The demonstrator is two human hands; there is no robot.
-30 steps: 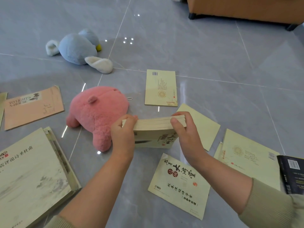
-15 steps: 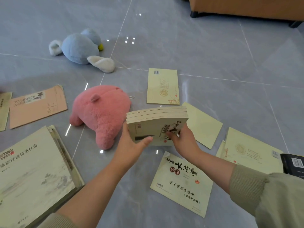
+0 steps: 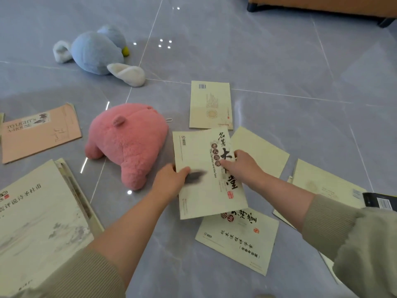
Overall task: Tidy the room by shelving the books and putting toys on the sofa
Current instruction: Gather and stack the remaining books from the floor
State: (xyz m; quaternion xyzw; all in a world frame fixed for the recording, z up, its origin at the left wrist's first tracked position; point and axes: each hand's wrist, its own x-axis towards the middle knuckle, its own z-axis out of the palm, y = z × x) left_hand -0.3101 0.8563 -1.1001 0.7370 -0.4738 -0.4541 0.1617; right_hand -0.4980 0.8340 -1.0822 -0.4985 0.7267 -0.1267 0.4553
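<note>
I hold a cream stack of books just above the floor, its top cover with black calligraphy facing up. My left hand grips its left edge, thumb on the cover. My right hand grips the right edge. More cream books lie flat around it: one behind, one to the right, one in front and one at the far right. A pink plush toy lies just left of the stack. A blue plush toy lies farther back on the left.
A pink book and a large pale book lie on the grey tiled floor at the left. A black book shows at the right edge. The base of a brown sofa runs along the top right.
The stack has tipped from standing on edge to lying flat with its cover up. My left hand took hold of its left edge and my right hand shifted to the right edge.
</note>
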